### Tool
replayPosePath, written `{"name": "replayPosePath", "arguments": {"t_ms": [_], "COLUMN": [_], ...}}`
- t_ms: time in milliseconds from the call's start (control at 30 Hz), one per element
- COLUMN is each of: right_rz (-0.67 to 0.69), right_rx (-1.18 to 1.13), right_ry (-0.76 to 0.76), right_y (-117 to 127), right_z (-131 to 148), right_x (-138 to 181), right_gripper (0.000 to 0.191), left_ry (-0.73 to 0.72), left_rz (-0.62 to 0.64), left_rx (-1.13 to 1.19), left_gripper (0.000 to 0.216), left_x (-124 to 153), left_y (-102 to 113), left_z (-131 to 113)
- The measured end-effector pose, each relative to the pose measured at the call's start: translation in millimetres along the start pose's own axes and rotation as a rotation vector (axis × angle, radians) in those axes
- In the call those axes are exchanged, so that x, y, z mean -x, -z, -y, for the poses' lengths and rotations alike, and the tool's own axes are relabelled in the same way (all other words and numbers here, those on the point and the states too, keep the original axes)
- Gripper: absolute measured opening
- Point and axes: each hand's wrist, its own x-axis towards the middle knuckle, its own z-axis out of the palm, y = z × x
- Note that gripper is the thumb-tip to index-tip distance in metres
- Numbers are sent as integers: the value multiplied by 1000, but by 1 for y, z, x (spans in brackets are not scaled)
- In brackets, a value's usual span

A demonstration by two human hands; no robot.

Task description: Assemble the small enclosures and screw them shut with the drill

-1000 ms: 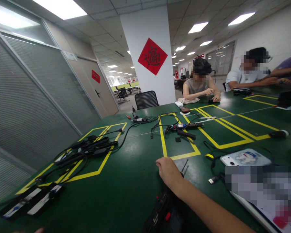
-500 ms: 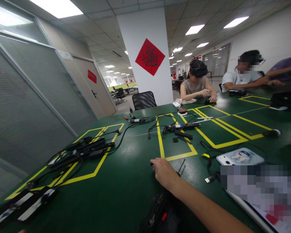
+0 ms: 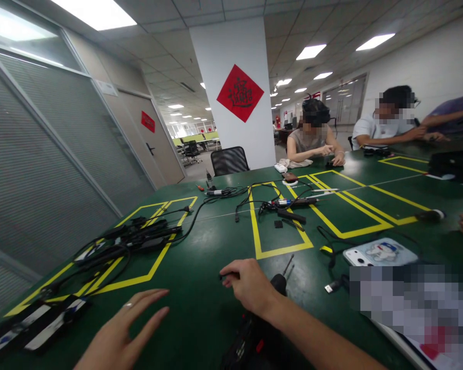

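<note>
My right hand (image 3: 249,285) is closed in a pinch over the middle of the near table. Between its thumb and index finger a small black piece (image 3: 221,277) just shows, too small to name. Under my right wrist lies a black power drill (image 3: 280,283) with red details and a thin bit pointing away from me; my forearm hides part of it. My left hand (image 3: 125,329), with a ring on one finger, reaches in from the lower left. Its fingers are spread, the thumb apart, and it holds nothing. A gap of bare table separates the two hands.
Black cables and adapters (image 3: 139,236) lie in taped boxes on the left. Ahead are a pen-shaped tool (image 3: 293,202) and small black parts (image 3: 278,224). On the right are a phone (image 3: 381,252) and a USB plug (image 3: 332,286). Several people sit around the green table (image 3: 200,246).
My left hand has come into view from the bottom left with its fingers apart. My right hand has moved left and slightly towards me, still pinching the small black piece.
</note>
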Motion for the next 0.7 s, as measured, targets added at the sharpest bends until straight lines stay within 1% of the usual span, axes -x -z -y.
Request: {"name": "replayPosePath", "arguments": {"t_ms": [67,167,233,300,400,467,533,633,700], "right_rz": [17,-11,-37,-39,-17,10,43,58,24], "right_rx": [1,101,150,165,134,104,68,33,48], "right_ry": [42,163,178,180,199,213,221,169,115], "right_y": [-2,-3,-4,-3,-4,-7,-13,-23,-29], "right_z": [3,8,10,12,18,24,32,40,43], "right_x": [2,6,9,12,15,15,15,13,11], "right_gripper": [26,23,23,23,24,28,25,18,18], "left_ry": [-42,-72,-26,27,94,124,141,162,193], "left_rz": [151,313,395,466,512,512,508,464,391], "left_rx": [130,376,522,613,661,670,668,616,527], "left_gripper": [41,40,38,37,36,35,35,35,36], "left_x": [-8,-19,-25,-30,-32,-29,-24,-13,-6], "left_y": [-19,-40,-44,-41,-32,-27,-22,-10,6], "left_z": [-25,-61,-74,-78,-73,-67,-59,-36,-14]}}
